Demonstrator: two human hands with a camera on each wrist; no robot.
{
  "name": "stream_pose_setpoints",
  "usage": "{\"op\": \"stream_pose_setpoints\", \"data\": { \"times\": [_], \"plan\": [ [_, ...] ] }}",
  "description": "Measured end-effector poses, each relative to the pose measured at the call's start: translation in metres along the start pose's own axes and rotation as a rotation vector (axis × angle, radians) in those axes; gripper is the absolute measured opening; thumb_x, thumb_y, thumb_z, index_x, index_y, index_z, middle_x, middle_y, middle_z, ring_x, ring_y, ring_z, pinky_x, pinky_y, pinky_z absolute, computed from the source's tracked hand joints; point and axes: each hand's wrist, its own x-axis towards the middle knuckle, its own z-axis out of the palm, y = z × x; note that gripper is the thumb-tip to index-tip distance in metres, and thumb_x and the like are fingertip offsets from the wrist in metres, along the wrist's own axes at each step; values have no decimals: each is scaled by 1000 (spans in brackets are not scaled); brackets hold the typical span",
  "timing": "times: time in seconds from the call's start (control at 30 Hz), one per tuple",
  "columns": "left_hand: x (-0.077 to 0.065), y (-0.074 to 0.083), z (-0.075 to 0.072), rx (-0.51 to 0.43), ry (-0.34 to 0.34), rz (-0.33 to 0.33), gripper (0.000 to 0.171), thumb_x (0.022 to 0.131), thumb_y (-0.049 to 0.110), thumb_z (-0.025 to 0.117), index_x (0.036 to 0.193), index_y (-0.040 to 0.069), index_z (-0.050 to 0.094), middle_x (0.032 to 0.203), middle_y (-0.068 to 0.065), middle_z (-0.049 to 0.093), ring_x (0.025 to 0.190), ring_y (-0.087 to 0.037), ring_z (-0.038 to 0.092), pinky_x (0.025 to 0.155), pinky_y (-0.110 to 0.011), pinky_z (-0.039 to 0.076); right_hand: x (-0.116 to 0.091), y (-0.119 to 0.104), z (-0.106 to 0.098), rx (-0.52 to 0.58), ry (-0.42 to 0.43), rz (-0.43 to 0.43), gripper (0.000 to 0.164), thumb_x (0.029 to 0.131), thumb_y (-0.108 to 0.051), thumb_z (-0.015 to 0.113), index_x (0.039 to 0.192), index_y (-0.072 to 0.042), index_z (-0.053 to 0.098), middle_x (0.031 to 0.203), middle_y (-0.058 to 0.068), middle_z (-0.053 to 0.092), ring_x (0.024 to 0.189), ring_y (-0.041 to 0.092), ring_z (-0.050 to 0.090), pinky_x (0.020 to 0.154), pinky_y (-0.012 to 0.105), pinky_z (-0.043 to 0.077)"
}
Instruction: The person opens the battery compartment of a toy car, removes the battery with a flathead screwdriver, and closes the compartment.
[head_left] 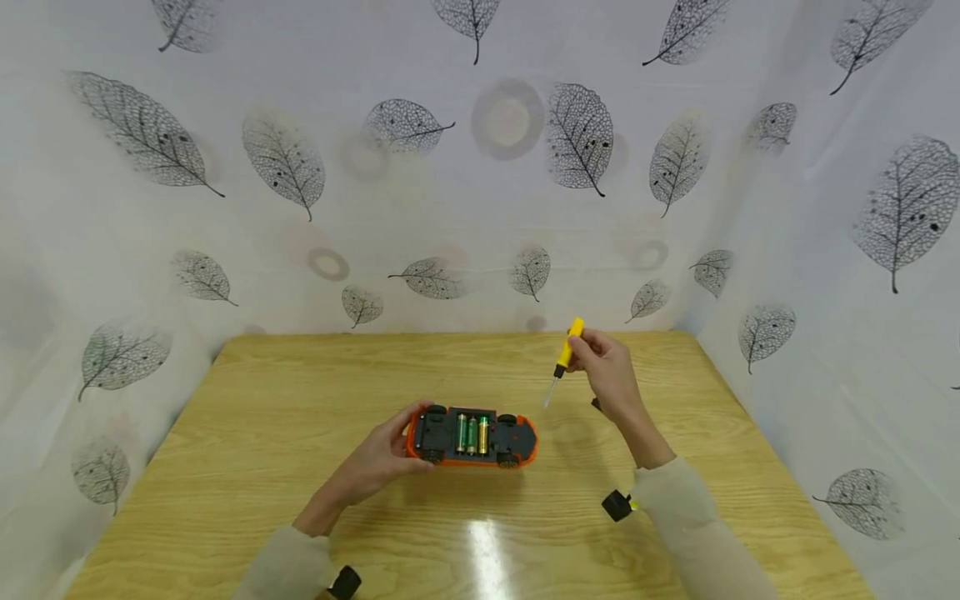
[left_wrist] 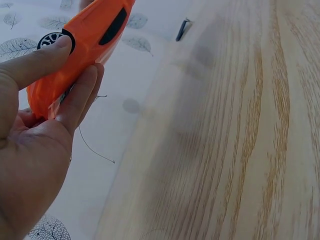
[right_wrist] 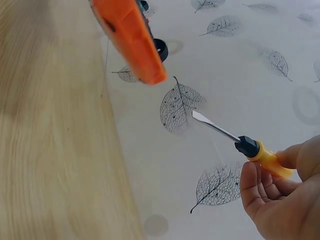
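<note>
My left hand (head_left: pixel 378 458) grips one end of an orange toy car (head_left: pixel 438 437), its black underside turned up toward the head camera. Three batteries (head_left: pixel 472 434) lie side by side in the uncovered compartment of that underside. In the left wrist view the thumb presses by a wheel (left_wrist: pixel 56 44), with fingers along the opposite side. Off the car's other end, my right hand (head_left: pixel 606 371) pinches the yellow handle of a flathead screwdriver (right_wrist: pixel 220 128). Its metal tip points down toward the car, apart from it.
A small dark piece (left_wrist: pixel 183 30) lies on the wooden table (head_left: pixel 300 375), partly hidden by my right hand in the head view. White cloth (head_left: pixel 450 208) printed with leaves hangs behind the table and along both sides. A black wrist camera (head_left: pixel 617 505) sits at the right sleeve.
</note>
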Motion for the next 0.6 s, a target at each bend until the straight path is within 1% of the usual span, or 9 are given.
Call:
{"op": "stream_pose_setpoints", "data": {
  "times": [0.23,0.33,0.43,0.6],
  "plan": [
    [0,0,0,-2,3,12,92,90,-7,74,162,-1,18,163,-33,17,136,-41,49,96,-35,57,-1,15,-7,-18,17,62,35,109,-18,57,124,13,63,99,19,66,78,14,64,76,27,60],
    [0,0,0,-5,6,3,93,90,-7,75,163,1,18,164,-31,18,135,-38,50,96,-35,57,-1,21,-10,-37,12,73,36,109,-20,56,124,12,63,100,19,66,80,15,64,77,28,60],
    [-1,1,0,-10,4,5,94,90,-7,75,164,1,17,164,-30,18,134,-33,53,96,-35,57,-1,28,-13,-46,10,81,35,109,-20,55,125,10,64,100,18,66,81,16,63,79,33,60],
    [-1,1,-1,-23,-3,22,93,91,-9,73,163,-1,15,165,-30,12,132,-28,53,93,-33,58,-1,41,-15,-66,14,94,34,109,-20,55,123,10,65,98,18,65,80,18,64,77,33,61]
  ]
}}
